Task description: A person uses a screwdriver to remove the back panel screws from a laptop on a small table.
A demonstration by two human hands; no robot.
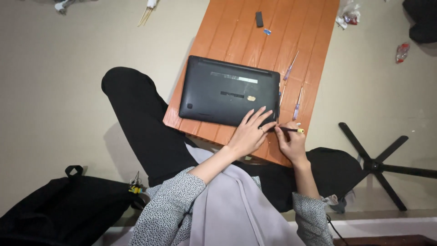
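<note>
On the low orange slatted table [236,32] over a beige floor [54,82], the left hand [250,133] lies flat, fingers spread, on the upturned black laptop [227,91] while the right hand [291,142] grips a yellow-tipped screwdriver [287,130] at its near-right corner.

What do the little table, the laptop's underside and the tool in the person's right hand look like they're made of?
The table looks like orange-brown wood or wood-look laminate, given its plank grooves. The laptop seems matte black plastic or coated metal, with a dull, even sheen. The screwdriver in the right hand shows a dark handle with a yellow end, likely plastic.
</note>
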